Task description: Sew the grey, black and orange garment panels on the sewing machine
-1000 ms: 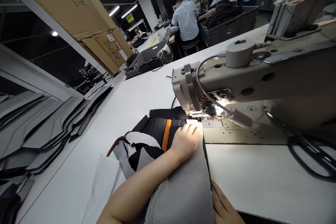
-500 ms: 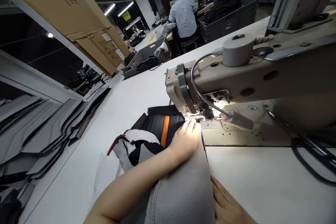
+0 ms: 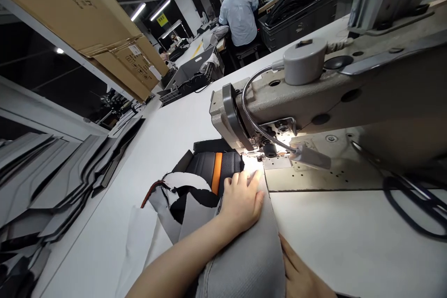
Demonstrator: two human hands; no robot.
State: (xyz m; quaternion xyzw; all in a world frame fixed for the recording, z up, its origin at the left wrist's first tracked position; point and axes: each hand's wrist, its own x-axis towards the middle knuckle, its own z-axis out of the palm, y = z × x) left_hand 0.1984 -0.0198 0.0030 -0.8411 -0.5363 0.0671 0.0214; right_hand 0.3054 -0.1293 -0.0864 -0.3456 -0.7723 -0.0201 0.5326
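A grey fabric cover with a stitched seam lies under the sewing machine head, its far edge in the lit area by the needle. Its black section carries an orange stripe. My left hand rests on top of the grey fabric just before the presser foot, fingers spread and thumb out to the right. My right hand is at the cover's right edge, nearer to me, and grips that edge; some of its fingers are hidden by the cloth.
Black-handled scissors lie on the right by the machine bed. Stacked grey panels fill the left side. A cardboard box hangs over the upper left. Beyond the white table are grey bins and a seated person.
My left hand has drawn back from the needle toward me, and its fingers have spread. The right hand stays at the fabric's edge. The view has shifted slightly.
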